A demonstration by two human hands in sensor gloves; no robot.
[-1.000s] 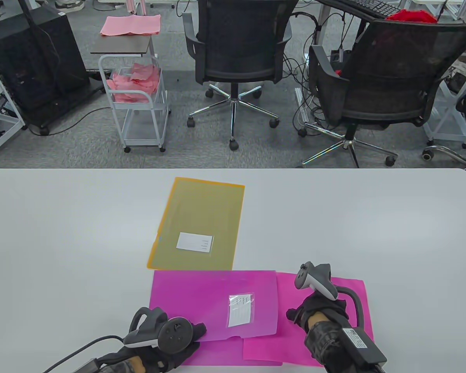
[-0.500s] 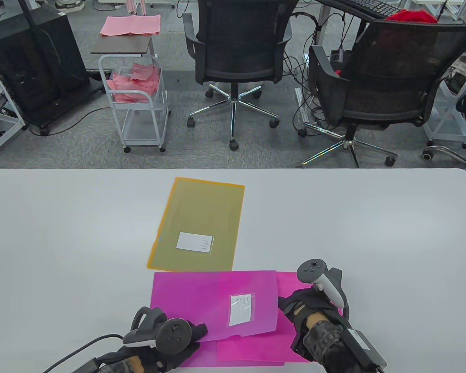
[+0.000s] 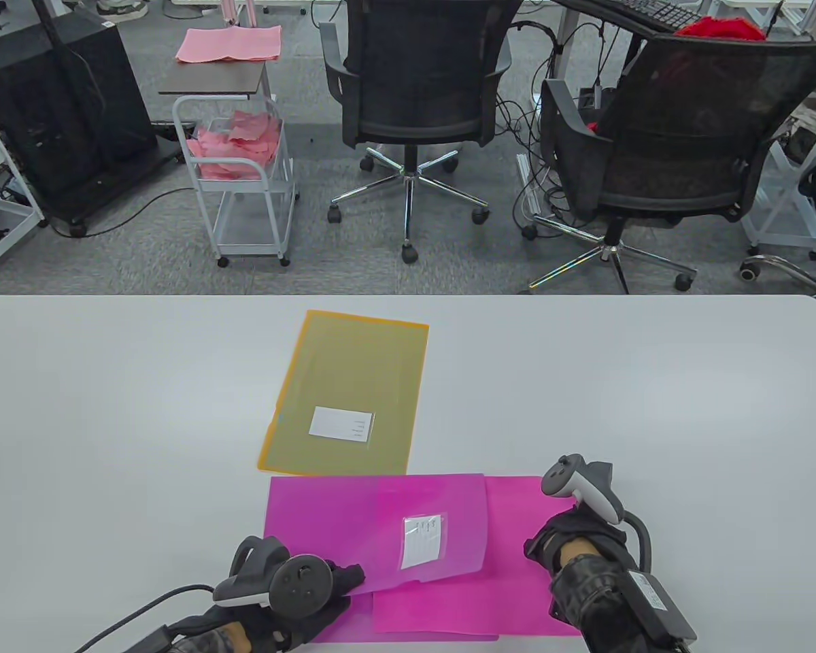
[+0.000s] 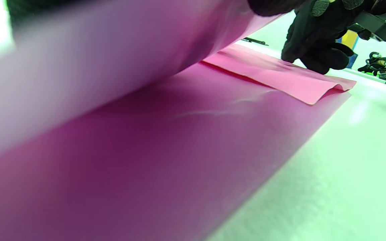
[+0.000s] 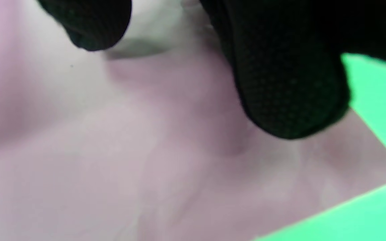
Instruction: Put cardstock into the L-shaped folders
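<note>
Left hand (image 3: 326, 588) of mine lifts the near corner of the pink folder's (image 3: 353, 524) top flap, fingers pinching it. My right hand (image 3: 571, 544) presses down on the pink cardstock (image 3: 517, 598), fingers curled against the sheet, which lies partly inside the folder on the tabletop (image 3: 109, 408). An orange folder (image 3: 347, 381) lies beyond.

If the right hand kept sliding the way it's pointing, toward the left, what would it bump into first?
Probably the right edge of the pink folder. The right hand rests on the pink cardstock, which already reaches under the folder's lifted top sheet. The left hand holds that sheet up. Depth is hard to judge.
</note>
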